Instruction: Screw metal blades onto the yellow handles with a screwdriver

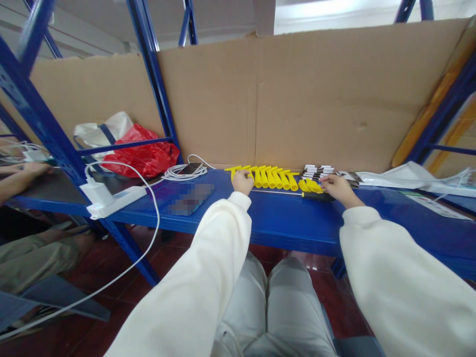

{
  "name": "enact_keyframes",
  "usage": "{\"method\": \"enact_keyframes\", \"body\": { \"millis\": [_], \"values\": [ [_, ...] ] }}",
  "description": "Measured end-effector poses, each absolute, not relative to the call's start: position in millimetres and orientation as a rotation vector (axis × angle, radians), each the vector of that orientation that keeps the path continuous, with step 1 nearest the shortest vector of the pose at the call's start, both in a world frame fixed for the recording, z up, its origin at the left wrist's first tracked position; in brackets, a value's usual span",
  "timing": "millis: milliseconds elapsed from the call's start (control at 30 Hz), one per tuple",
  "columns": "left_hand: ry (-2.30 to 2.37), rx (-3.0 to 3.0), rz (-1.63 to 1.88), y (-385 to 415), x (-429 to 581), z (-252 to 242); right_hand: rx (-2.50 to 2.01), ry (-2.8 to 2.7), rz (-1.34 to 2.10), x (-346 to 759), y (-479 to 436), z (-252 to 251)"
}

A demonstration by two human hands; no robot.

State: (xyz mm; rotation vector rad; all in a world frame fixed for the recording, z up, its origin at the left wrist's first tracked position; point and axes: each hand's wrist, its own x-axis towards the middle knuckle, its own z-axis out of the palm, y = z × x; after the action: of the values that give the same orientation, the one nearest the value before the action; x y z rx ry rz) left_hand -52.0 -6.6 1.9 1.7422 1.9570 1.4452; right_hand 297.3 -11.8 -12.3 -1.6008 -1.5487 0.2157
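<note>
A row of several yellow tube-shaped parts lies along the back of the blue shelf. At the row's left end is my left hand, its fingers closed on a yellow part that they partly cover. My right hand is at the right side of a small pile of flat yellow pieces; its fingertips are pinched together, and what they hold is too small to make out. In front of the pile lies a screwdriver with a black handle. Black-and-white items are stacked just behind the pile.
A power strip, a coiled white cable and a flat phone-like object lie to the left. Behind them is a red bag. White plastic wrap lies at right. Another person's arm shows far left.
</note>
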Motion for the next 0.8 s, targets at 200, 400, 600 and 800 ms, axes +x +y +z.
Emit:
{"method": "enact_keyframes", "body": {
  "millis": [200, 400, 600, 800],
  "values": [
    [2.085, 1.696, 1.352, -5.1, -55.9, 1.1, -1.623, -1.545, 0.227, 294.9, -14.5, -10.8],
    [2.129, 1.508, 1.240, -0.4, -56.7, -4.6, -1.570, -1.545, 0.224, 296.8, -11.5, -12.2],
    [1.897, 1.470, 1.308, 3.7, -58.3, -13.3, -1.581, -1.517, 0.259, 293.6, -15.1, -9.9],
    [1.929, 1.396, 1.374, 12.9, -65.9, -14.9, -1.547, -1.554, 0.221, 294.5, -14.1, -10.4]
  ]
}}
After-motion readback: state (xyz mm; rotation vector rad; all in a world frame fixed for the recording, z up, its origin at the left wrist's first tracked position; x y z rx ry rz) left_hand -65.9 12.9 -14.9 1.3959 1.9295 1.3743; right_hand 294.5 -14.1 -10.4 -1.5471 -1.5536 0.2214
